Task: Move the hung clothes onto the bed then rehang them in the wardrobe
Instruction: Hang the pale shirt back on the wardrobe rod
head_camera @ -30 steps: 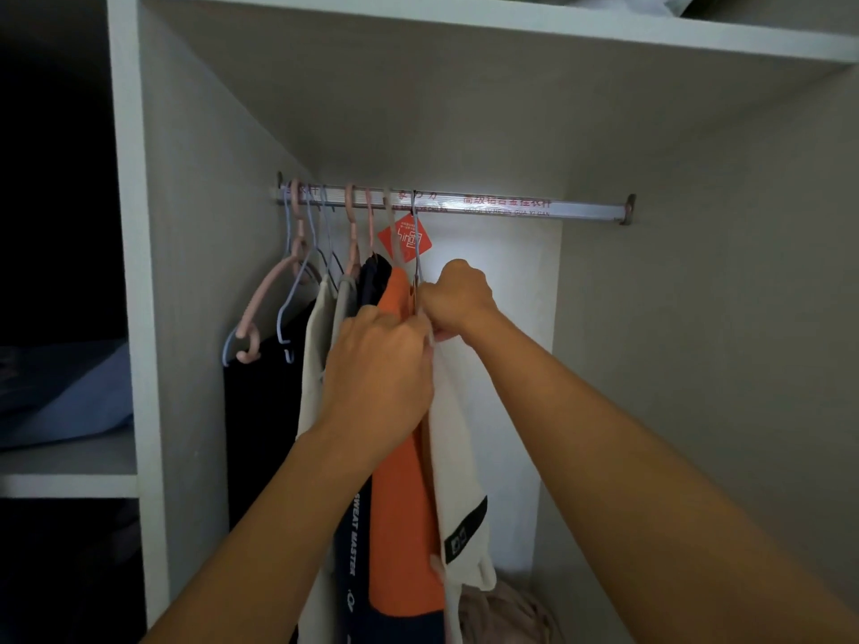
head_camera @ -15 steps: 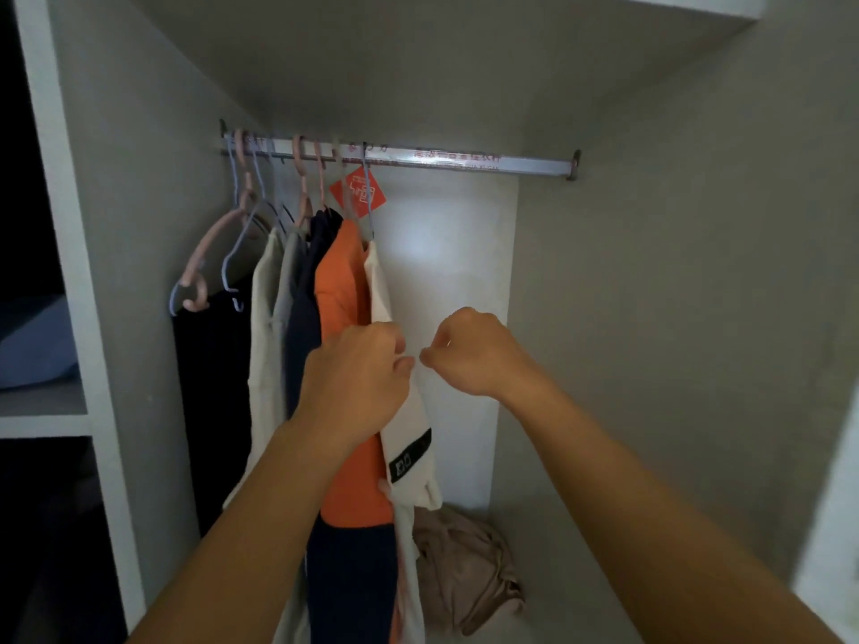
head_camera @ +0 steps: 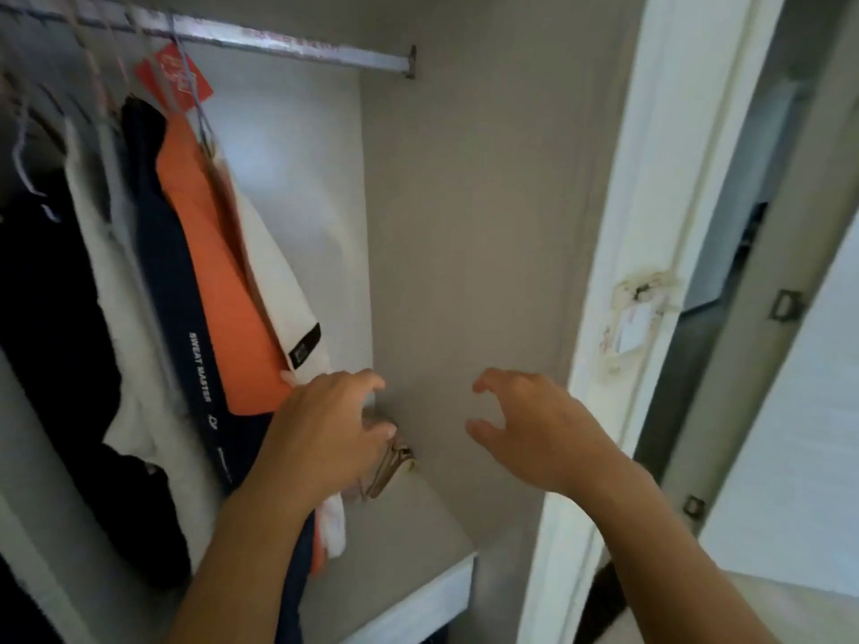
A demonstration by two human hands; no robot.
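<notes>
Clothes (head_camera: pixel 204 253) hang upper left on rail (head_camera: pixel 297 44); left hand (head_camera: pixel 325 434) and right hand (head_camera: pixel 534 425) apart, loosely curled, empty at centre; risk: stray fingers snag hem, tugging hangers off.

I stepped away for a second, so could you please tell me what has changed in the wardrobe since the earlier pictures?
Both hands came down from the hanger hooks at the rail and let go. The left hand now hangs by the hem of the white garment; the right hand is free, fingers spread. The view swung right. The clothes stay hung at the rail's left end.
</notes>
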